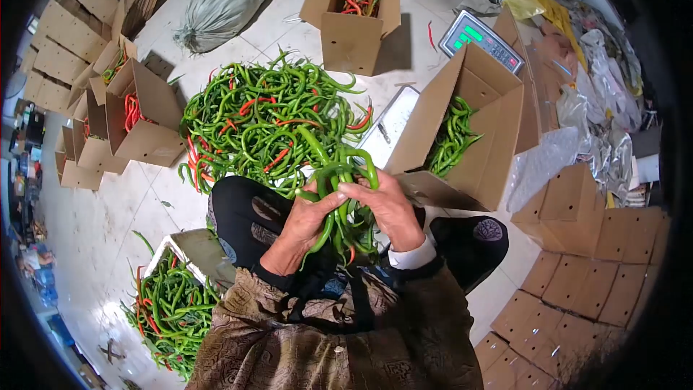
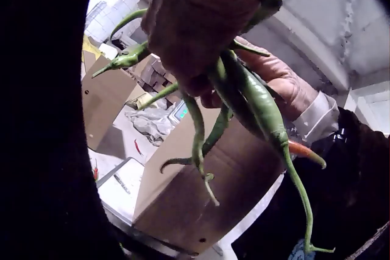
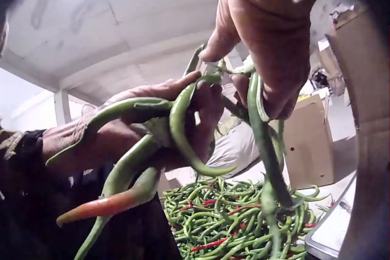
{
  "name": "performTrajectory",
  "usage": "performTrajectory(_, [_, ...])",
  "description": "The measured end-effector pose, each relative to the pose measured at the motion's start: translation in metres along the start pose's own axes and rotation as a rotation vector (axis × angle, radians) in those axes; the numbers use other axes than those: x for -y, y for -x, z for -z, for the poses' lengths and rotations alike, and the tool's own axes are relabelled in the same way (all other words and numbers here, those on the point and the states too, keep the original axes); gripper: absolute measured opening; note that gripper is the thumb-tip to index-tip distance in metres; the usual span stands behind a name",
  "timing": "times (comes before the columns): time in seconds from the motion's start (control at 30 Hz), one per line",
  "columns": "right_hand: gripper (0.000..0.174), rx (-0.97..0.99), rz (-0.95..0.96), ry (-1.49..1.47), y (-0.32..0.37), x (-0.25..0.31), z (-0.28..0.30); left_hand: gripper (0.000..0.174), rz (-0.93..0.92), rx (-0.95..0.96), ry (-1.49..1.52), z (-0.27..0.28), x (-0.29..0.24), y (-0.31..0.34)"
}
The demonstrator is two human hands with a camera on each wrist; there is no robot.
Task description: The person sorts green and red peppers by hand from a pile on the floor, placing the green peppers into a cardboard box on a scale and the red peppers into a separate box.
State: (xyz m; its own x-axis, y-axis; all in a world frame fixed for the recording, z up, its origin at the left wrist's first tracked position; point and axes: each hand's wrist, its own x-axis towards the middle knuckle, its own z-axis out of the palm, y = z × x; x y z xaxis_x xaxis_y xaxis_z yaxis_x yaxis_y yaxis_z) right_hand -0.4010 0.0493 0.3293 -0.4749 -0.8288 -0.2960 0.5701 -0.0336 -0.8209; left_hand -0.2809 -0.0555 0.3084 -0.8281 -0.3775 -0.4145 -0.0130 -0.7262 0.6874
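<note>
Over the person's lap, the left hand [image 1: 296,230] grips a bunch of long green chili peppers [image 3: 183,127], their stems and tips sticking out between the fingers. One of them, a half-red chili pepper [image 3: 113,204], hangs at the lower side of the bunch in the right wrist view. The right hand [image 1: 392,211] is close against the left, thumb and fingers pinching green chili peppers [image 3: 263,132] by their stem ends. Just beyond both hands lies a large heap of green and red chili peppers [image 1: 245,119] on the floor.
An open carton [image 1: 498,119] with green peppers stands at the right, beside a digital scale [image 1: 480,40]. Another carton [image 1: 351,42] holds red peppers at the back. More cartons [image 1: 148,119] line the left. A white foam box [image 1: 202,256] of peppers sits by the left knee.
</note>
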Motion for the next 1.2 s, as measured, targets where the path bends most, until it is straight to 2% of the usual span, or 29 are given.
performTrajectory(0.07, [0.039, -0.016, -0.015, 0.039, -0.002, -0.005, 0.01, 0.037, 0.006, 0.027, -0.039, 0.003, 0.001, -0.001])
performTrajectory(0.13, [0.038, -0.023, -0.17, 0.196, -0.005, 0.0, 0.019, 0.036, 0.016, 0.033, -0.049, 0.005, 0.002, 0.001])
performTrajectory(0.17, [0.036, 0.022, -0.087, 0.103, -0.001, 0.008, 0.01, 0.035, 0.018, 0.025, -0.055, 0.005, 0.003, 0.001])
performTrajectory(0.2, [0.036, 0.023, -0.088, 0.102, -0.002, 0.006, 0.008, 0.034, 0.018, 0.018, -0.06, 0.004, 0.003, 0.0])
performTrajectory(0.3, [0.033, -0.239, 0.005, 0.012, -0.006, 0.005, 0.013, 0.03, 0.024, -0.071, -0.011, -0.002, 0.0, 0.001])
performTrajectory(0.4, [0.023, -0.134, 0.054, -0.1, -0.005, 0.009, 0.046, 0.026, 0.064, -0.131, 0.06, 0.005, -0.001, 0.002])
performTrajectory(0.47, [0.022, -0.137, 0.027, -0.076, -0.001, 0.02, 0.056, 0.023, 0.027, -0.137, 0.026, 0.007, -0.006, 0.003])
performTrajectory(0.53, [0.021, -0.131, -0.005, -0.051, 0.001, 0.025, 0.052, 0.02, 0.037, -0.104, -0.117, 0.01, -0.019, 0.006])
performTrajectory(0.57, [0.022, -0.149, -0.021, 0.053, 0.002, 0.025, 0.044, 0.031, 0.013, -0.09, -0.174, 0.007, -0.021, 0.007])
performTrajectory(0.6, [0.022, -0.17, -0.036, 0.156, 0.002, 0.023, 0.038, 0.031, 0.018, -0.088, -0.176, 0.004, -0.021, 0.009])
performTrajectory(0.67, [0.026, -0.137, -0.005, 0.121, -0.004, 0.016, 0.027, 0.024, 0.06, 0.016, -0.352, -0.001, -0.02, 0.013])
performTrajectory(0.73, [0.026, -0.017, -0.074, 0.042, -0.01, 0.013, 0.012, 0.028, 0.027, 0.114, -0.514, -0.009, -0.019, 0.017])
performTrajectory(0.8, [0.028, 0.106, -0.064, 0.028, -0.011, 0.003, 0.013, 0.029, -0.027, 0.196, -0.749, -0.002, -0.007, 0.011])
performTrajectory(0.83, [0.028, 0.073, -0.076, 0.078, -0.015, 0.001, 0.016, 0.031, 0.054, 0.168, -0.669, -0.002, -0.006, 0.012])
performTrajectory(0.93, [0.028, 0.04, -0.068, 0.118, -0.012, 0.007, 0.016, 0.026, 0.063, 0.056, -0.471, 0.002, -0.009, 0.012])
performTrajectory(1.0, [0.028, 0.04, -0.048, 0.108, -0.009, 0.012, 0.018, 0.023, -0.009, 0.106, -0.536, 0.007, -0.006, 0.009])
performTrajectory(1.07, [0.029, 0.086, -0.195, 0.258, -0.009, 0.015, 0.024, 0.024, 0.105, 0.03, -0.298, 0.004, -0.006, 0.011])
performTrajectory(1.1, [0.031, 0.04, -0.223, 0.283, -0.008, 0.008, 0.023, 0.023, 0.14, 0.011, -0.198, 0.003, -0.009, 0.009])
performTrajectory(1.13, [0.031, 0.036, -0.223, 0.283, -0.009, 0.005, 0.027, 0.023, 0.151, 0.035, -0.115, 0.002, -0.012, 0.008])
performTrajectory(1.2, [0.034, 0.091, -0.126, 0.42, -0.012, 0.002, 0.031, 0.026, 0.14, 0.042, -0.158, 0.004, -0.009, 0.007])
